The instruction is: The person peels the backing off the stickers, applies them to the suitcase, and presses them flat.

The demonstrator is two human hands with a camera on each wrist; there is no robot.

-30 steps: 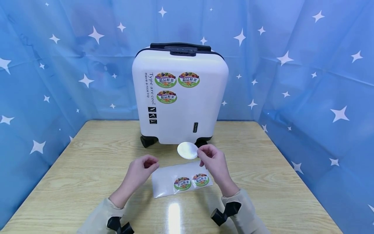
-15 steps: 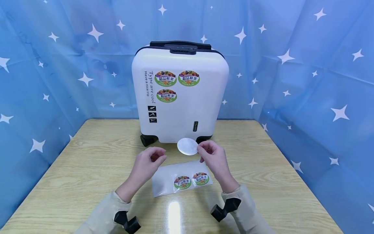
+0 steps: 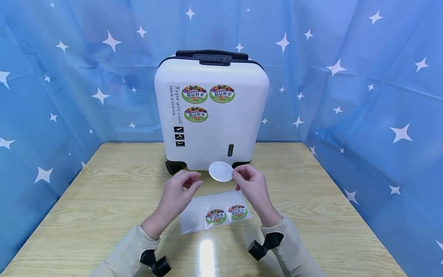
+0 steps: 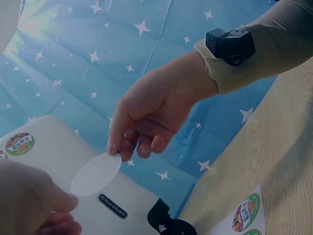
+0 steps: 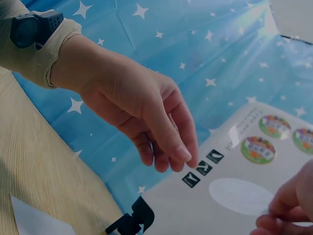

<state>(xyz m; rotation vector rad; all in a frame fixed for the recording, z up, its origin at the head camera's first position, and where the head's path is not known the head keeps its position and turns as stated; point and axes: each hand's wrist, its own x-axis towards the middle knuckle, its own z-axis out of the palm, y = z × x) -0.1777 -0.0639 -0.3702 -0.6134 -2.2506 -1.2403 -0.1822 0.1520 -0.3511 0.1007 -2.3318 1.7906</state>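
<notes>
My right hand (image 3: 254, 188) pinches the right end of an oval sticker (image 3: 220, 171) between thumb and forefinger. The sticker's white underside faces me, in front of the suitcase's lower edge. To its left, my left hand (image 3: 178, 194) holds nothing, its fingers loosely bent and thumb near the forefinger. In the left wrist view the left thumb comes close to the sticker's (image 4: 96, 175) free end. A white suitcase (image 3: 211, 142) stands upright behind, bearing three oval fruit stickers (image 3: 196, 114). Below the hands lies a white sticker sheet (image 3: 194, 217) with two fruit stickers (image 3: 237, 212) on it.
The suitcase stands on black wheels (image 3: 174, 167) towards the back of a wooden table (image 3: 114, 184). Blue curtains with white stars (image 3: 112, 41) hang behind and at both sides. Black devices (image 3: 266, 246) are strapped over both sleeves.
My left hand has moved right and slightly up, towards the sticker. The right hand has lifted the sticker a little, still pinching its end.
</notes>
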